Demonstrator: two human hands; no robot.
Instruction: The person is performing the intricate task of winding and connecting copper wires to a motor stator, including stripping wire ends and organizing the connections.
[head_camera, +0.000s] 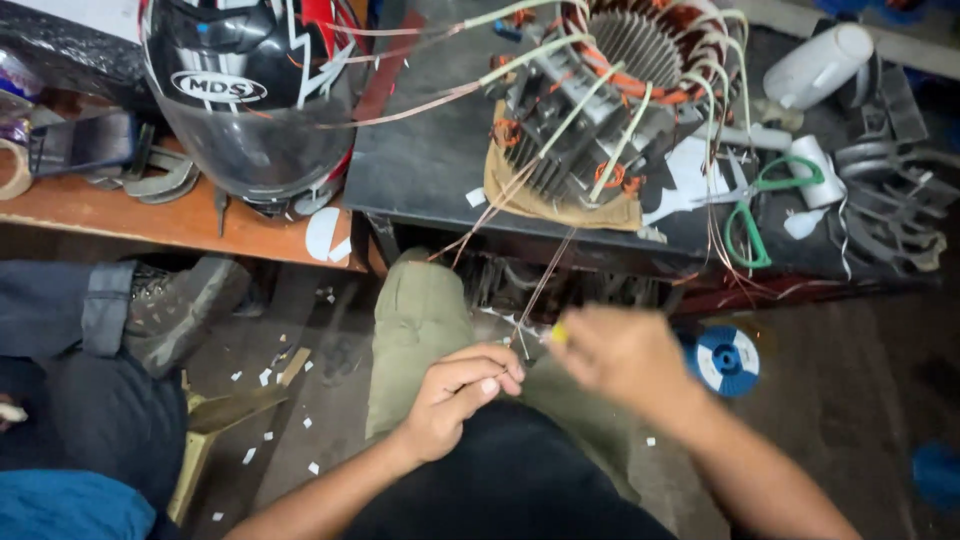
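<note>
We look down at our lap. Our left hand (462, 392) pinches thin copper wires (535, 295) that run up to a motor stator (600, 95) on the dark table (420, 160). Our right hand (622, 352), blurred, is closed on a small yellow piece. The stator's coils are wound and sleeved leads hang out; these leads seem unfinished. Green-handled scissors (757, 212) lie right, a helmet (245, 95) far left.
</note>
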